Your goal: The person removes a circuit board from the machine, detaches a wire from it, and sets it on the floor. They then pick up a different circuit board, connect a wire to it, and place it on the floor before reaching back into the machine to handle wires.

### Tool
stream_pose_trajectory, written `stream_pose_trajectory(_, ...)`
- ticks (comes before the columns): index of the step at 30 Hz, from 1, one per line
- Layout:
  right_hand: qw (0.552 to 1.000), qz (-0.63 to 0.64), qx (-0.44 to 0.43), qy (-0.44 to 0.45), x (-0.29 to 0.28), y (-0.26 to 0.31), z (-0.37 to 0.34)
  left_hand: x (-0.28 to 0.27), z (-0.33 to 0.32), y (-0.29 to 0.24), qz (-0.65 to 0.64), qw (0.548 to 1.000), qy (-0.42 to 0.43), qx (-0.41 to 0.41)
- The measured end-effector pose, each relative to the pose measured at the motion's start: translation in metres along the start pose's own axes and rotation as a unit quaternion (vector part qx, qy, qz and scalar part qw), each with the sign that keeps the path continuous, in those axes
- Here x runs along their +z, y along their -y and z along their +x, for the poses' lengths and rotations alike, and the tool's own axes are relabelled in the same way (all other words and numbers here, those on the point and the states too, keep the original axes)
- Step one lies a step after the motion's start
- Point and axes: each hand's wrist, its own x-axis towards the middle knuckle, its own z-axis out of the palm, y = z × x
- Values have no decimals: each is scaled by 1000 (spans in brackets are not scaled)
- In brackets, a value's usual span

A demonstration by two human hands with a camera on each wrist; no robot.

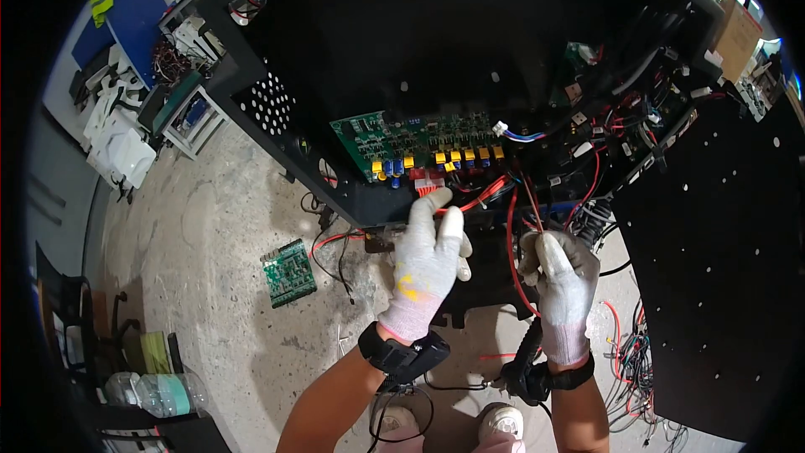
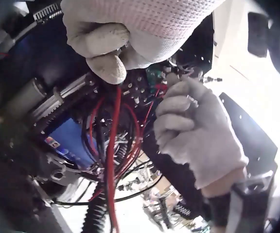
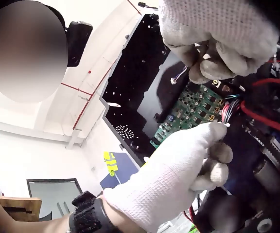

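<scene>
In the head view my gloved left hand reaches into a black metal cabinet. Its foremost fingertip is right at a connector with red wires, below a green circuit board; the other fingers bend loosely. My gloved right hand pinches a thin red wire between thumb and fingers, and the wire runs up into the cabinet. A thicker red cable hangs between the hands. In the left wrist view this red cable passes below the left hand.
A second green circuit board lies on the concrete floor to the left. Tangled cables lie at the right, beside a large black perforated panel. A white connector on colored wires sticks out before the board. Bundled wiring fills the cabinet's right side.
</scene>
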Motion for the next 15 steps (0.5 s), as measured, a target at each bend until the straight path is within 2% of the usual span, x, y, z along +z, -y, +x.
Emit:
stream_pose_trajectory(3,999,-26,16,-14,-2,0,-4,-4,10,-8,-2,1000,17,-18)
stream_pose_trajectory(5,1000,-15,3,-8,-3,-4,-7,-2,16,-4,-246,961,67,-109)
stream_pose_trajectory(6,1000,-3,-11,-6,-4,-6,-7,2,15,-7,-266,953,71,-131)
stream_pose_trajectory(8,1000,10,-15,-4,-5,-8,-10,17,4,-6,-292,938,142,-119)
stream_pose_trajectory(10,1000,0,-12,-7,-6,-7,-13,30,-4,-4,-304,939,117,-112)
stream_pose_trajectory(12,1000,3,-13,4,-11,-6,-14,33,-8,0,-212,970,99,-62)
stream_pose_trajectory(13,999,-12,-44,7,-15,-10,-13,32,-8,11,-212,970,98,-61)
stream_pose_trajectory(14,997,-26,-74,9,-18,-13,-11,30,-6,28,-97,992,77,34)
stream_pose_trajectory(15,995,-29,-95,15,-18,-15,-9,28,-4,36,20,990,54,127)
